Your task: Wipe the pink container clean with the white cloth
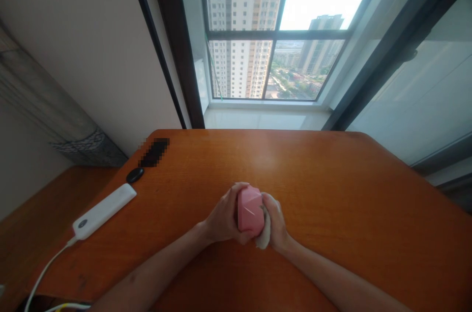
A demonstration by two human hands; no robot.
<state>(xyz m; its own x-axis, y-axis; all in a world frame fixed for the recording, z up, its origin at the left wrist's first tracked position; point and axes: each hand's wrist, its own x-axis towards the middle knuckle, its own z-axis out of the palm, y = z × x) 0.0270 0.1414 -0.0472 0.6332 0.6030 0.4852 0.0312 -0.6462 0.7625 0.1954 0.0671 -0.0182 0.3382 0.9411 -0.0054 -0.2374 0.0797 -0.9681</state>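
A pink faceted plastic object [250,210] is held above the middle of the table, with a pale diagonal mark on its face. My left hand [222,214] wraps around its left side, fingers curling over the top. My right hand [275,221] presses against its right side and holds a crumpled white cloth [263,234], which hangs below the object between my hands. The far side of the pink object is hidden.
The orange wooden table [317,179] spreads around my hands. At its left lie a white corded device [103,211], a round black object [134,175] and a blurred black item [154,152]. A window [276,32] stands beyond the far edge.
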